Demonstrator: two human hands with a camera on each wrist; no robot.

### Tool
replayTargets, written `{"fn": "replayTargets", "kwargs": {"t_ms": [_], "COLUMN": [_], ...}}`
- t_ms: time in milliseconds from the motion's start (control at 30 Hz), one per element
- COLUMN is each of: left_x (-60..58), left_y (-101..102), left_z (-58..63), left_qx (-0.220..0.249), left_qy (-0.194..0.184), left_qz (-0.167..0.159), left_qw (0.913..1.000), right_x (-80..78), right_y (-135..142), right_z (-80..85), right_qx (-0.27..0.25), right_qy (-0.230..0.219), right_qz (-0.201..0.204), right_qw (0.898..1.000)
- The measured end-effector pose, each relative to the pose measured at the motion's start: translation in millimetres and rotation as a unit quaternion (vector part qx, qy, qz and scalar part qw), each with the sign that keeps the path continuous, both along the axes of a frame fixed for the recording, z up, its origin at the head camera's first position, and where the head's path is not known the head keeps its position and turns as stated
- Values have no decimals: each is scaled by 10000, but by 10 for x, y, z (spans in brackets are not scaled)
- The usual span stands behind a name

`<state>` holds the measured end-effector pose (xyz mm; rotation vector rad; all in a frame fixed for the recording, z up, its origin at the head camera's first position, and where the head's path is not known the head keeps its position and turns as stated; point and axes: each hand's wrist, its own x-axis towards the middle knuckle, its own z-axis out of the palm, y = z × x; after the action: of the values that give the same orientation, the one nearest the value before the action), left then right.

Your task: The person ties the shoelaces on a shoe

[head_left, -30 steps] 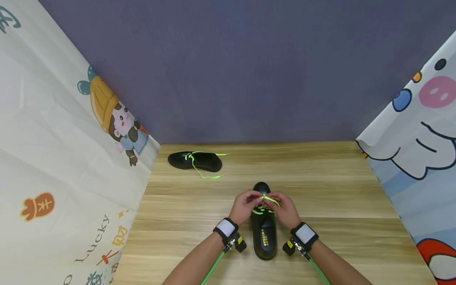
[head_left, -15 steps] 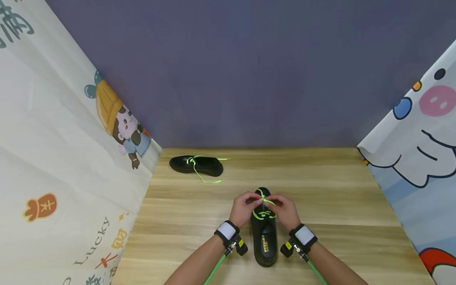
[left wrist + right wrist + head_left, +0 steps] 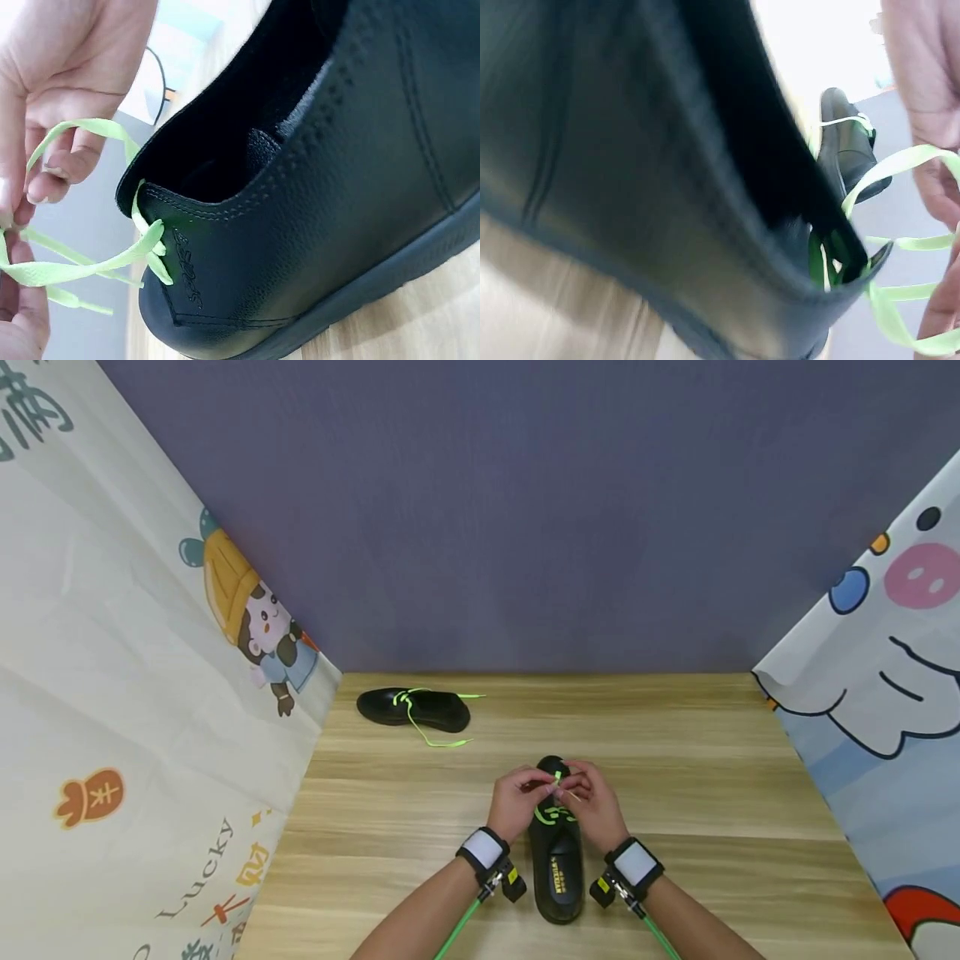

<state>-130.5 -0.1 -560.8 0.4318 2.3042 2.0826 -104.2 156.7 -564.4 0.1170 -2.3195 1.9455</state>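
Note:
A black shoe [image 3: 557, 885] stands on the wooden surface with its toe pointing away from me. Bright green laces [image 3: 82, 271] run from its eyelets up to both hands and loop between the fingers. Over the front of the shoe my left hand [image 3: 516, 803] pinches the lace between thumb and fingertips. My right hand [image 3: 602, 812] meets it from the other side, thumb and fingers also pinching lace, one finger reaching farther forward. In both wrist views, loose lace tips hang beside the fingers. The crossing point of the laces is partly hidden by the fingertips.
A second black shoe [image 3: 446, 712] with green laces lies at the back left, its lace ends spread on the wooden surface [image 3: 675, 752]. A dark blue-grey panel [image 3: 540, 527] rises behind, with printed curtains [image 3: 135, 652] at both sides.
The view has tilted slightly. The right hand's fingers have shifted forward and rearranged on the lace; the lace strand that lay over the toe is now mostly behind the fingers.

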Motion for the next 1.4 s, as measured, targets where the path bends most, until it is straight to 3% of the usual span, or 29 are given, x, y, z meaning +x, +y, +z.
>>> {"fn": "replayTargets", "kwargs": {"t_ms": [200, 433, 700, 1000, 1167, 1400], "left_x": [24, 140, 155, 20, 12, 25], "left_y": [30, -9, -13, 15, -16, -35], "left_z": [47, 365, 422, -17, -92, -118], "left_qx": [-152, -160, -256, -349, -386, -539], "left_qy": [448, 676, 595, 468, 456, 643], "left_qz": [63, 206, 268, 323, 293, 288], "left_qw": [9989, 9974, 9975, 9978, 9978, 9961], "right_x": [10, -1, -10, 23, 44, 78], "right_y": [6, 15, 71, 79, 98, 148], "right_z": [32, 50, -12, -16, -10, -25], "right_qx": [825, 1102, 1253, 674, 546, 122], "right_qy": [471, 334, 481, -37, -380, -257], "right_qz": [64, 25, 235, 646, 798, 1317], "right_qw": [9955, 9933, 9907, 9956, 9946, 9909]}}
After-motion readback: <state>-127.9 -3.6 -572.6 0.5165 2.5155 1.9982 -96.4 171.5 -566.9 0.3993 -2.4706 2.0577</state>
